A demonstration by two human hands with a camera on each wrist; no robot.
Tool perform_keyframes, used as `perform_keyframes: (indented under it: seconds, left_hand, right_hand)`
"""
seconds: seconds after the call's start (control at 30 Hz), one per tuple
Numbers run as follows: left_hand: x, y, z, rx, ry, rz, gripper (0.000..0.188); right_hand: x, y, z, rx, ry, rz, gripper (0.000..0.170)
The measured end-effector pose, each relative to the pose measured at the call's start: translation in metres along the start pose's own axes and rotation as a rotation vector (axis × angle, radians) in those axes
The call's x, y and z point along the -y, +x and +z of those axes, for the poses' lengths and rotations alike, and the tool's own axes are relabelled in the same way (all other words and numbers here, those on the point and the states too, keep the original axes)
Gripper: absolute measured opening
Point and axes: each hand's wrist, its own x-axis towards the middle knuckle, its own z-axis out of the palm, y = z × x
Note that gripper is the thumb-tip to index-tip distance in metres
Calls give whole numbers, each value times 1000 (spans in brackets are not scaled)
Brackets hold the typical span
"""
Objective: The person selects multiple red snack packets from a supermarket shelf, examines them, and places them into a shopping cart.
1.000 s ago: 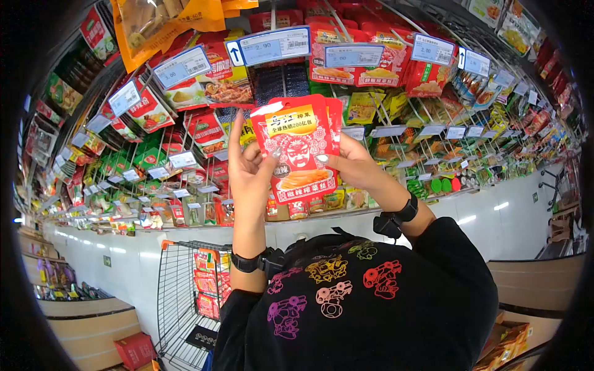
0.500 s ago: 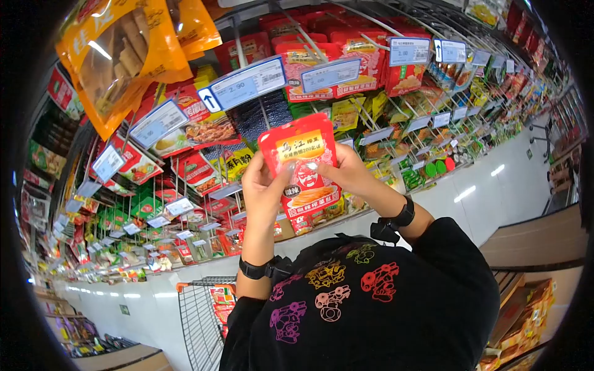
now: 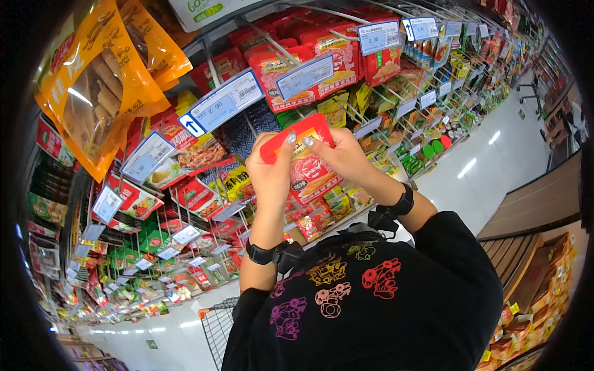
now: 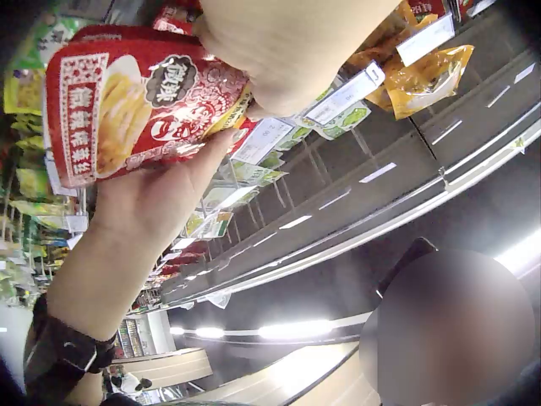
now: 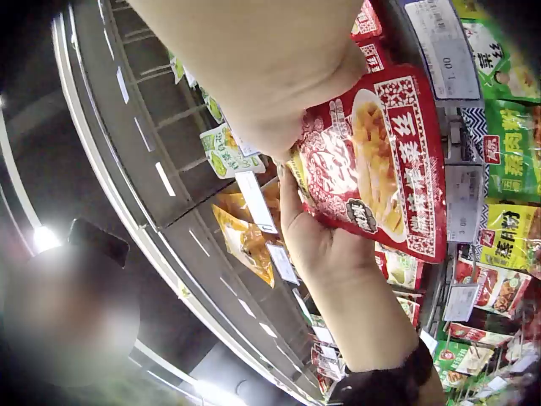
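Observation:
In the head view, red pickled-mustard packets (image 3: 312,176) are held at chest height in front of the shelf. My left hand (image 3: 272,167) grips their left edge, thumb pressed on the front near the top. The right hand (image 3: 343,154) pinches the upper right side, its thumb also on the front. Both thumbs cover part of the yellow label. The left wrist view shows the front packet (image 4: 127,106) with its picture of shredded pickle, and a second red edge behind it. From the right wrist, the same packet (image 5: 376,161) appears between both hands.
Similar red packets (image 3: 337,52) hang on hooks just beyond the hands. Blue-framed price tags (image 3: 226,102) jut out from the hook ends. Large orange bags (image 3: 93,86) hang at upper left. A wire shopping cart (image 3: 216,328) stands below on the left.
My left index finger, raised a second ago, now lies behind the packets. Both thumbs have moved up towards the packet's top, which now tilts away. The head view has swung, leaving less of the cart visible.

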Motion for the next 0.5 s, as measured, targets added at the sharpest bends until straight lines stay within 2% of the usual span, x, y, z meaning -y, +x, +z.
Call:
perform_keyframes:
  seconds: [0.1, 0.17, 0.3, 0.47, 0.5]
  left_hand:
    - [5, 7, -2, 30, 12, 32, 8]
    - [2, 9, 1, 16, -8, -50, 8]
    - [-1, 19, 13, -30, 11, -73, 8]
    - [8, 39, 29, -34, 25, 21, 9]
    - [9, 42, 33, -43, 84, 95, 10]
  right_hand:
    - [4, 1, 2, -45, -16, -53, 17]
    - [3, 4, -3, -34, -38, -40, 18]
    - [0, 19, -23, 75, -140, 5, 20]
    - [5, 47, -39, -28, -119, -148, 17]
    - [6, 52, -43, -32, -99, -165, 17]
